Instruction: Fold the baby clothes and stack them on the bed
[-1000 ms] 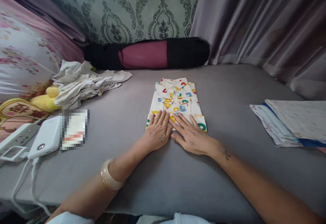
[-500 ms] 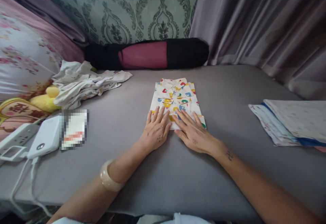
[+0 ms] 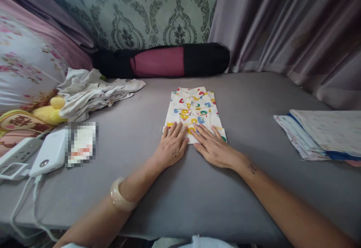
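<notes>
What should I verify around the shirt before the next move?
1. Left hand flat on the shirt, at its near end: ok.
2. Right hand flat there too, apart from the left: ok.
3. Shirt folded, collar at the far end: ok.
4. Shirt clear of the folded stack at right and the crumpled clothes at left: ok.
5. Shirt's underside free of creases: cannot tell, hidden.

Left hand [image 3: 172, 144] and right hand [image 3: 213, 146] are resting palm-down on folded collared shirt [image 3: 194, 107]; crumpled clothes [image 3: 90, 95] are lying leftward, folded cloths [image 3: 321, 131] rightward.
</notes>
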Tool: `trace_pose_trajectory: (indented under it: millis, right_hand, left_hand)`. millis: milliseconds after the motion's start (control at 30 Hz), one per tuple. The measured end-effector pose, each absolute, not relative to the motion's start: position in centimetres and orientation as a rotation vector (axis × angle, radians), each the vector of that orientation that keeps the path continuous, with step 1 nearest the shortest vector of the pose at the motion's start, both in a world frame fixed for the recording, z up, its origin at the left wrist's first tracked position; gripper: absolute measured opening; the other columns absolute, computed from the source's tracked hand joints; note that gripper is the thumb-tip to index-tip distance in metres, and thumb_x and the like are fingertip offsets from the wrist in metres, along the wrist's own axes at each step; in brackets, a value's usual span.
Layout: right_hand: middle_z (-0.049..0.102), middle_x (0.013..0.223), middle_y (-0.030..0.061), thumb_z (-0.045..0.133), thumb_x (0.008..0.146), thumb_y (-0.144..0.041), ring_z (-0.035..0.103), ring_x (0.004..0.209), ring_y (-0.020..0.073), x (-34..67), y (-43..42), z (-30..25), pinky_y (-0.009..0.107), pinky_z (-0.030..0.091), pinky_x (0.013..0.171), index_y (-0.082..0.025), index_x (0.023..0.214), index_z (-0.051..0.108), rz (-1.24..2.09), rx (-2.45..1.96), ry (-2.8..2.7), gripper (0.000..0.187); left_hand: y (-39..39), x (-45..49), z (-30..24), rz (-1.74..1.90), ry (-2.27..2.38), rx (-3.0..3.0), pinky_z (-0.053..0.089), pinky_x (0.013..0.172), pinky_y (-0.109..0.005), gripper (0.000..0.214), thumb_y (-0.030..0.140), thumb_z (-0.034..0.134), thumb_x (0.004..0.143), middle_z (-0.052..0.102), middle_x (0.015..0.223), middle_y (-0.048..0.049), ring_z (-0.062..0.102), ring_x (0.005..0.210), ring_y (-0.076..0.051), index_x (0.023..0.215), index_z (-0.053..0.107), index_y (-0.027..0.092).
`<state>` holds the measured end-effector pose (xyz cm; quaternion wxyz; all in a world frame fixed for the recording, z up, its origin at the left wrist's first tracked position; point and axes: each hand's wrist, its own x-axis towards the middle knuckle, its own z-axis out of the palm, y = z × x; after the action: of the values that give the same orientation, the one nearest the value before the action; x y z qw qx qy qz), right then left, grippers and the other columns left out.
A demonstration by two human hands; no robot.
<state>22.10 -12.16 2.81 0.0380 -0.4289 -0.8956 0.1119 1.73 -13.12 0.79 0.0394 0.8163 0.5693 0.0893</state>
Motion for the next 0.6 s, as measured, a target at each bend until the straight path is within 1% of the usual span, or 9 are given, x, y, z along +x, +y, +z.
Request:
trace_pose_trajectory:
  millis: [133,267,333,500,600]
  right_hand:
    - [0.014,0.161,0.0091,0.021,0.102,-0.044,0.009,0.149,0.0255,22.7,-12.2,3.2,0.057,0.012,0.119,-0.02,0.154,0.025,0.297,-1.413,-2.706,0.057]
    - [0.016,0.161,0.0085,0.022,0.102,-0.04,0.01,0.149,0.0249,23.1,-12.1,2.9,0.056,0.013,0.119,-0.022,0.155,0.023,0.316,-1.465,-2.726,0.056]
    - [0.017,0.161,0.0081,0.023,0.102,-0.038,0.012,0.148,0.0247,23.1,-12.0,2.7,0.056,0.014,0.119,-0.023,0.155,0.023,0.312,-1.461,-2.731,0.055]
    - [0.018,0.161,0.0073,0.024,0.101,-0.036,0.012,0.148,0.0254,23.2,-11.9,2.4,0.057,0.015,0.118,-0.025,0.155,0.022,0.293,-1.43,-2.718,0.055]
    - [0.019,0.161,0.0072,0.024,0.101,-0.035,0.012,0.148,0.0248,23.5,-11.9,2.5,0.056,0.015,0.119,-0.024,0.155,0.023,0.307,-1.409,-2.72,0.055]
  left_hand:
    - [-13.0,1.4,0.9,0.362,1.841,2.509,0.017,0.119,-0.055,0.053,0.039,0.027,0.1,0.03,0.158,-0.0127,0.017,0.148,-0.029,0.148,0.036,0.018]
    - [-12.8,1.2,0.6,0.245,1.827,2.465,0.022,0.117,-0.055,0.057,0.044,0.025,0.1,0.03,0.157,-0.0149,0.021,0.147,-0.031,0.149,0.034,0.016]
    - [-12.8,1.2,0.4,0.203,1.826,2.452,0.022,0.117,-0.055,0.058,0.045,0.024,0.1,0.028,0.158,-0.0154,0.021,0.147,-0.032,0.149,0.033,0.015]
    - [-12.7,1.1,0.3,0.229,1.827,2.454,0.022,0.117,-0.055,0.059,0.047,0.025,0.1,0.029,0.157,-0.0153,0.022,0.147,-0.031,0.149,0.034,0.016]
    - [-12.7,1.0,0.2,0.283,1.817,2.453,0.023,0.117,-0.055,0.058,0.047,0.027,0.099,0.031,0.157,-0.0152,0.022,0.147,-0.031,0.148,0.035,0.017]
